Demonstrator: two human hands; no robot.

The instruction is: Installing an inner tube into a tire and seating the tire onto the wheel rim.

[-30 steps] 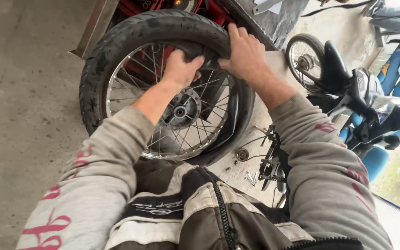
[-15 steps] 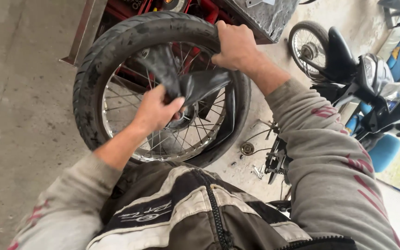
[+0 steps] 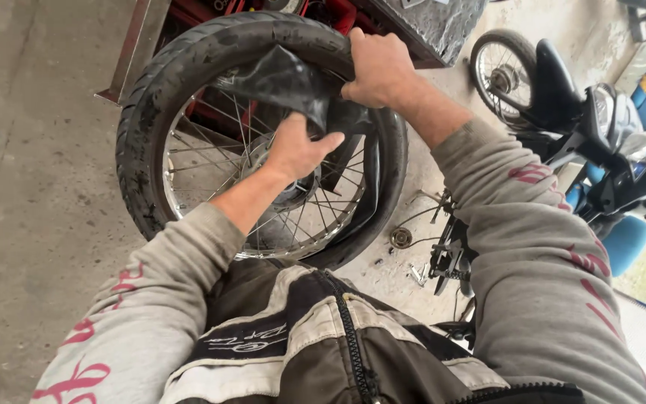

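Observation:
A spoked motorcycle wheel (image 3: pixel 211 187) with a black tyre (image 3: pixel 143 112) stands upright on the concrete in front of me. A limp black inner tube (image 3: pixel 278 78) hangs out of the tyre near its top. My left hand (image 3: pixel 300 150) grips a fold of the inner tube in front of the spokes. My right hand (image 3: pixel 379 67) clamps the top of the tyre, fingers curled over its edge right where the tube comes out.
A red metal frame (image 3: pixel 203 15) and a metal plate stand behind the wheel. At the right a dark motorcycle (image 3: pixel 600 127) with a small spoked wheel (image 3: pixel 499 71) is parked beside blue seats. Small parts and a chain piece (image 3: pixel 443 254) lie on the floor.
My left hand has dropped from the tyre's top and pulled more of the inner tube out and down. My right hand has stayed on the tyre's top edge.

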